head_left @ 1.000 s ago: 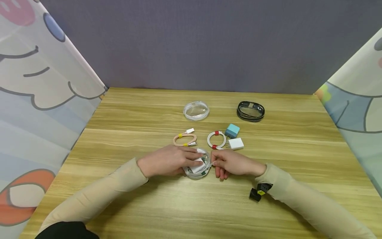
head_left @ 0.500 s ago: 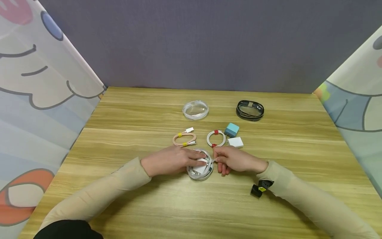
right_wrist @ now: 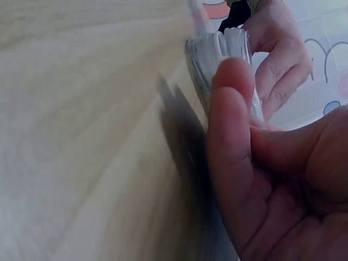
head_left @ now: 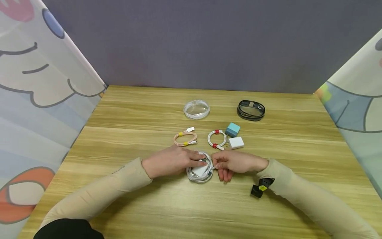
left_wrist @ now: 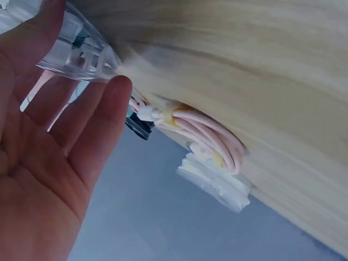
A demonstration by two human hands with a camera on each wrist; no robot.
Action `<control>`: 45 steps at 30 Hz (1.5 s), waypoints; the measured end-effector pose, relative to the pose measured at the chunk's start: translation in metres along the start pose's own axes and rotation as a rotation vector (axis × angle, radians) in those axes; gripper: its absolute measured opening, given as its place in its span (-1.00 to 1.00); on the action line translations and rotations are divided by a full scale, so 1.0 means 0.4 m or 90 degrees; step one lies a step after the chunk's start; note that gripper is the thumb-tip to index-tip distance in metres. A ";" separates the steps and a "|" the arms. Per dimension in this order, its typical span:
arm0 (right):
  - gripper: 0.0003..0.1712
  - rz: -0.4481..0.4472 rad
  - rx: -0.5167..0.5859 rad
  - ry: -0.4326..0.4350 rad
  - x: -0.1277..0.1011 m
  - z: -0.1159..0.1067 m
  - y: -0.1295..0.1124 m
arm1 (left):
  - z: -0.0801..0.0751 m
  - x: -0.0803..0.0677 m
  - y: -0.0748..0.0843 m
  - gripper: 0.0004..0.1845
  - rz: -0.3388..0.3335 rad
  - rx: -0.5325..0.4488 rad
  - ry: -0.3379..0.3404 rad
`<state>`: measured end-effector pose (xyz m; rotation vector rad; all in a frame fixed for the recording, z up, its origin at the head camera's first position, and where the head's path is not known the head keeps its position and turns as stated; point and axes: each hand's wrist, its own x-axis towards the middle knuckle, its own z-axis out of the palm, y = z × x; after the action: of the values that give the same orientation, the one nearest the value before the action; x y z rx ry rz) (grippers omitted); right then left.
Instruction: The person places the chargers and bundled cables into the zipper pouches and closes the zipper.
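Note:
In the head view, a coiled white cable [head_left: 200, 180] in clear wrap lies between my hands, with a white charger [head_left: 199, 170] inside its loop. My left hand [head_left: 174, 161] holds the coil from the left, its fingertips over the charger. In the left wrist view, the thumb and fingers stand around the clear-wrapped coil [left_wrist: 73, 46]. At the coil's right edge, my right hand [head_left: 235, 162] pinches a thin whitish strand [head_left: 213, 167]; its exact kind is too small to tell. The right wrist view shows those fingers [right_wrist: 231, 125] partly hiding the coil.
Just behind the hands lie a pink cable [head_left: 185, 138] with yellow ties, a white cable [head_left: 217, 139] with red ties, a blue charger [head_left: 232, 129] and a white plug [head_left: 236, 142]. Farther back are a clear-wrapped cable coil [head_left: 196, 109] and a black one [head_left: 251, 111].
The coil has shifted slightly right and down beneath my left hand. My right hand rose a little, then came back down, still pinching the strand at the coil's edge.

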<state>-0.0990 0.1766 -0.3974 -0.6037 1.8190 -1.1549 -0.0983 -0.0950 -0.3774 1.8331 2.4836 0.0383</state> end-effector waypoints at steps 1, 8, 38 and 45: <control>-0.82 0.000 0.007 -0.003 0.001 0.002 0.001 | -0.001 0.000 0.001 -0.42 0.001 0.002 0.002; -0.83 -0.007 0.085 0.043 0.008 0.021 0.005 | 0.001 -0.002 -0.004 -0.49 0.045 0.037 0.072; -0.83 -0.018 0.032 0.005 -0.029 0.025 -0.001 | -0.002 0.022 0.013 -0.46 0.026 0.041 0.044; -0.82 -0.013 0.054 0.075 -0.019 0.007 0.008 | -0.006 0.026 0.010 -0.53 0.064 0.117 0.067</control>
<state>-0.0924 0.1824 -0.3975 -0.5159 1.8564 -1.2981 -0.0978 -0.0839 -0.3751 2.0784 2.5393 -0.0957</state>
